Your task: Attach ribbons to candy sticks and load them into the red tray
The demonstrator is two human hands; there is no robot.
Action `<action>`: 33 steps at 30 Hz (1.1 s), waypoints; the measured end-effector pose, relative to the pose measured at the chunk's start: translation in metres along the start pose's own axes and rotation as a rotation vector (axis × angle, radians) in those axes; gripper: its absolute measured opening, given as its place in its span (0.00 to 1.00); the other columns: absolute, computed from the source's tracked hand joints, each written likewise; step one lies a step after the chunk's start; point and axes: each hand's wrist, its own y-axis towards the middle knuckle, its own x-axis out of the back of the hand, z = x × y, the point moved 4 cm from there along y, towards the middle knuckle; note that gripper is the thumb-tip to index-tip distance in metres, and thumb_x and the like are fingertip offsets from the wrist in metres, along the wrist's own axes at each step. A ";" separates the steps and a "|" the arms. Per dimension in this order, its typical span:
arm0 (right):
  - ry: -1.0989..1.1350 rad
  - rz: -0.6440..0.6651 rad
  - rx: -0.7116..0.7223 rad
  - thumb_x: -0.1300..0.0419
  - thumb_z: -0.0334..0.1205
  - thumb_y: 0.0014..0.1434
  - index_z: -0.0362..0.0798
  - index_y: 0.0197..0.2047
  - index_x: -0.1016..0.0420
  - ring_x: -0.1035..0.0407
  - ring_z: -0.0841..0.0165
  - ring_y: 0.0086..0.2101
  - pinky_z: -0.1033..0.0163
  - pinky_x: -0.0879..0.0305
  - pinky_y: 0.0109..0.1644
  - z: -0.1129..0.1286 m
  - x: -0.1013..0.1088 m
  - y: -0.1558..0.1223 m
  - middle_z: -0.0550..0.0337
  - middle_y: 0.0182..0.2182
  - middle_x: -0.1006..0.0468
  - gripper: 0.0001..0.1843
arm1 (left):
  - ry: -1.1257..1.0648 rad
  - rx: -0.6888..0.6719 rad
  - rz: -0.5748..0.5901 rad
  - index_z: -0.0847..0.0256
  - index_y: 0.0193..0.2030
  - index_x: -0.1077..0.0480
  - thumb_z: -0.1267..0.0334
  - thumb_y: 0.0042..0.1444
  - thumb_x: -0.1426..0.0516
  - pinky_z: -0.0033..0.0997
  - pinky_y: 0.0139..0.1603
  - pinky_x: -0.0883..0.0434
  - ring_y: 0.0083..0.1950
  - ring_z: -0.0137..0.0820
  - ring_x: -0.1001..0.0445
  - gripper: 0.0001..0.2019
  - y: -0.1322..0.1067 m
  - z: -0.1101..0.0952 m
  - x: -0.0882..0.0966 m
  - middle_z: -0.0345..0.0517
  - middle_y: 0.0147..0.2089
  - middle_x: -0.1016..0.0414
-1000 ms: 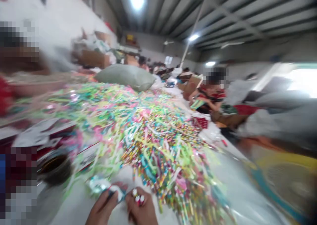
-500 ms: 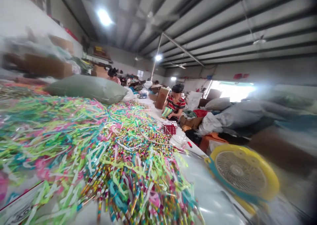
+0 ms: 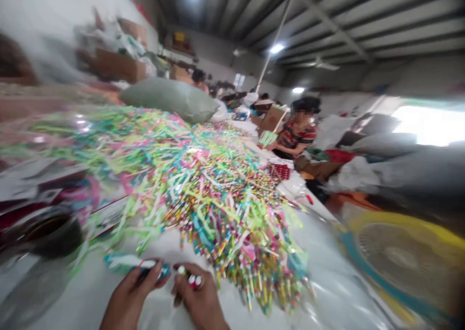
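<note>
At the bottom of the view my left hand [image 3: 136, 289] is closed on a teal and white ribbon strip [image 3: 125, 262] with a thin red band across it. Beside it my right hand [image 3: 201, 293] is closed around a few short sticks [image 3: 194, 280] with white and dark pink ends. The two hands are close together but apart. Just beyond them spreads a large heap of striped sticks with coloured ribbons [image 3: 218, 199], in green, pink, teal and white.
A dark round container [image 3: 54, 230] stands at the left, blurred. A yellow and blue fan [image 3: 399, 257] is at the right. Across the table [image 3: 319, 267] sits a co-worker [image 3: 296, 131] holding green strips. A large green sack [image 3: 169, 97] lies behind the heap.
Both my hands have come into view at the bottom, holding things. The camera has turned left and down, so the heap and fan appear further right.
</note>
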 end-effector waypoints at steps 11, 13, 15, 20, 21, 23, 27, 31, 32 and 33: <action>-0.127 0.098 0.015 0.40 0.52 0.54 0.46 0.34 0.24 0.33 0.73 0.23 0.69 0.37 0.29 0.005 -0.003 -0.025 0.63 0.21 0.26 0.16 | -0.149 -0.064 -0.018 0.63 0.36 0.27 0.54 0.45 0.36 0.29 0.39 0.32 0.35 0.30 0.27 0.16 -0.019 -0.001 0.001 0.42 0.31 0.24; -0.169 0.079 0.065 0.41 0.51 0.56 0.47 0.36 0.24 0.33 0.73 0.24 0.69 0.36 0.29 0.004 -0.004 -0.025 0.62 0.23 0.26 0.15 | -0.145 -0.077 -0.014 0.63 0.36 0.27 0.55 0.45 0.36 0.28 0.38 0.33 0.33 0.29 0.28 0.14 -0.021 -0.001 0.002 0.41 0.31 0.24; -0.219 0.076 0.114 0.42 0.50 0.57 0.48 0.37 0.23 0.33 0.73 0.24 0.69 0.36 0.30 0.004 -0.004 -0.023 0.62 0.25 0.25 0.15 | -0.129 -0.096 -0.007 0.63 0.35 0.27 0.55 0.46 0.37 0.27 0.37 0.34 0.32 0.28 0.29 0.13 -0.022 0.000 0.002 0.41 0.30 0.24; -0.391 0.040 0.218 0.44 0.48 0.59 0.49 0.40 0.23 0.29 0.70 0.28 0.67 0.33 0.34 0.002 -0.004 -0.022 0.60 0.28 0.22 0.14 | -0.132 -0.092 -0.018 0.62 0.36 0.27 0.56 0.47 0.37 0.27 0.37 0.35 0.33 0.28 0.30 0.13 -0.021 0.004 0.001 0.40 0.29 0.25; -0.426 0.016 0.250 0.44 0.48 0.59 0.49 0.42 0.23 0.28 0.70 0.29 0.67 0.32 0.35 0.002 -0.003 -0.022 0.60 0.29 0.21 0.14 | -0.137 -0.089 -0.023 0.62 0.36 0.27 0.56 0.47 0.37 0.26 0.37 0.35 0.33 0.28 0.31 0.13 -0.021 0.005 0.001 0.40 0.29 0.26; -0.488 -0.045 0.331 0.44 0.46 0.60 0.49 0.44 0.24 0.27 0.69 0.31 0.66 0.31 0.37 0.002 -0.002 -0.023 0.58 0.33 0.20 0.14 | -0.140 -0.085 -0.028 0.63 0.36 0.27 0.55 0.47 0.37 0.26 0.36 0.36 0.32 0.28 0.31 0.13 -0.021 0.007 0.000 0.40 0.29 0.25; -0.671 -0.095 0.576 0.45 0.40 0.61 0.47 0.45 0.26 0.26 0.68 0.36 0.65 0.29 0.43 0.008 -0.004 -0.027 0.57 0.37 0.19 0.12 | -0.143 -0.091 -0.039 0.63 0.35 0.27 0.55 0.47 0.37 0.25 0.35 0.36 0.32 0.27 0.32 0.13 -0.021 0.008 -0.002 0.41 0.30 0.25; -0.984 -0.181 0.793 0.45 0.34 0.61 0.43 0.54 0.31 0.28 0.68 0.32 0.64 0.31 0.37 0.009 -0.012 -0.037 0.55 0.32 0.21 0.17 | -0.183 -0.077 -0.071 0.65 0.32 0.28 0.56 0.45 0.36 0.24 0.32 0.36 0.29 0.25 0.33 0.13 -0.019 0.009 -0.002 0.40 0.28 0.27; -1.047 -0.197 0.820 0.45 0.32 0.61 0.42 0.56 0.33 0.29 0.68 0.30 0.64 0.31 0.36 0.008 -0.014 -0.039 0.55 0.31 0.22 0.19 | -0.202 -0.069 -0.074 0.65 0.32 0.28 0.57 0.44 0.36 0.24 0.31 0.36 0.29 0.25 0.33 0.13 -0.019 0.009 -0.002 0.40 0.28 0.27; -1.098 -0.204 0.840 0.46 0.30 0.61 0.40 0.57 0.35 0.30 0.68 0.30 0.63 0.32 0.35 0.007 -0.017 -0.040 0.55 0.31 0.22 0.20 | -0.220 -0.062 -0.077 0.65 0.31 0.29 0.57 0.44 0.36 0.24 0.31 0.36 0.29 0.24 0.33 0.13 -0.018 0.010 -0.002 0.40 0.28 0.28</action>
